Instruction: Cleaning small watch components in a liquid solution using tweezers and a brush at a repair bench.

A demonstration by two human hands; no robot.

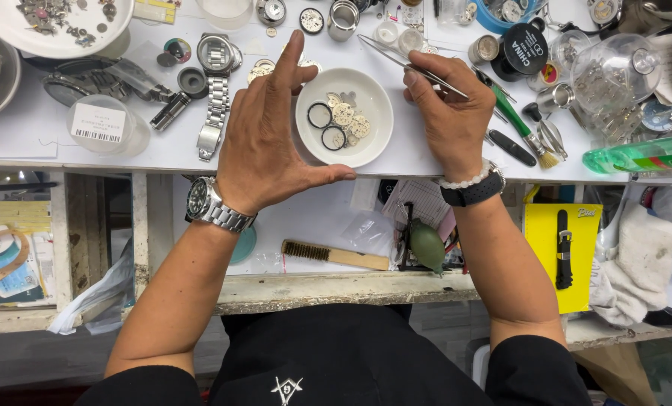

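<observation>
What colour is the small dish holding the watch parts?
White, in the head view: the dish.

- The light is bright and even, and it seems to come from above.
- The white table top (20,128) looks very bright, almost washed out.
- Shadows are soft and small, like the one under the left hand (264,143).
- The glass dome (614,68) and the small white dish (343,116) shine a little.
- The space under the table is dimmer.
- The middle is sharp; the edges bend slightly.
</observation>
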